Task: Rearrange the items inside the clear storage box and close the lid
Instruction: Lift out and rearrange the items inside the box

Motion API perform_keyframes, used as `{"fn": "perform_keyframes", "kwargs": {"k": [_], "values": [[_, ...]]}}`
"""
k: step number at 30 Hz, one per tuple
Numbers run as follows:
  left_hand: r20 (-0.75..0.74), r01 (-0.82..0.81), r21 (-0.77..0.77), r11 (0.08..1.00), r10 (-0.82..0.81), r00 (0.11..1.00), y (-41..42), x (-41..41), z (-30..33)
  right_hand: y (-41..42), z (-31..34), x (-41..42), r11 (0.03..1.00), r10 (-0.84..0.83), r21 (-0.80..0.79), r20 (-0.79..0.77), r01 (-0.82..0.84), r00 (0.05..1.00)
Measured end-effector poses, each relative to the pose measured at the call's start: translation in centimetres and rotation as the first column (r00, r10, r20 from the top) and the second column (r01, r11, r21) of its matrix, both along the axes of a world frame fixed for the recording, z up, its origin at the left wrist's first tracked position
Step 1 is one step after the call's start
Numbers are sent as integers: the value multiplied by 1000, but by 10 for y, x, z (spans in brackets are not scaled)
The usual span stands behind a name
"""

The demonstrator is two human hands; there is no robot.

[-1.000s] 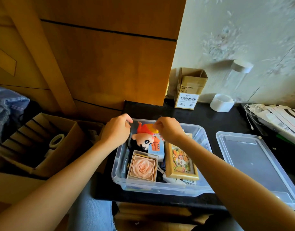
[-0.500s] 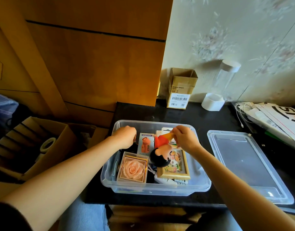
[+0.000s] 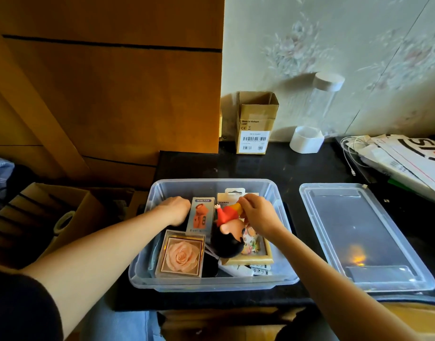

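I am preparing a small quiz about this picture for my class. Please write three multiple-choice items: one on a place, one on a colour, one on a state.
1. Where does the clear lid lie?
A. on the box
B. on the black table, right of the box
C. on the floor

2. What colour is the rose in the small square box?
A. peach
B. blue
C. white

3. What does the right hand do?
A. rests flat on the table
B. holds the doll
C. lifts the lid

Key: 1 B, the lid lies flat beside the open storage box; 2 A, its petals are pale peach; 3 B, its fingers pinch the doll's upper end, so the head hangs down.
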State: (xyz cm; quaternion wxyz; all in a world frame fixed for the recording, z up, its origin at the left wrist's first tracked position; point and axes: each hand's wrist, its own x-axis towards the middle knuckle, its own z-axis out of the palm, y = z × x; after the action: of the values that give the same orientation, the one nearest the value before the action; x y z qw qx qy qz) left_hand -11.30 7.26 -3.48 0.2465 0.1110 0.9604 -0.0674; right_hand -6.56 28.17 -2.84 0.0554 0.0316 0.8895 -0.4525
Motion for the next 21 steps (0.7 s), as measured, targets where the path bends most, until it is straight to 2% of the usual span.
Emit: {"fn": "perform_keyframes", "kwargs": {"k": [4,9,21], "values": [[85,-22,36,999,19,996,3,-3,3,0,-2,2,1000,-19,-22,11,19,1000],[171,32,-15,999,-29,985,3,-6,11,1,0,3,1000,10,-15,28,-10,1000],[271,85,-99,991,-56,961,-5,-5,4,-3,3,3,998,59,0,44,-59,997]]}}
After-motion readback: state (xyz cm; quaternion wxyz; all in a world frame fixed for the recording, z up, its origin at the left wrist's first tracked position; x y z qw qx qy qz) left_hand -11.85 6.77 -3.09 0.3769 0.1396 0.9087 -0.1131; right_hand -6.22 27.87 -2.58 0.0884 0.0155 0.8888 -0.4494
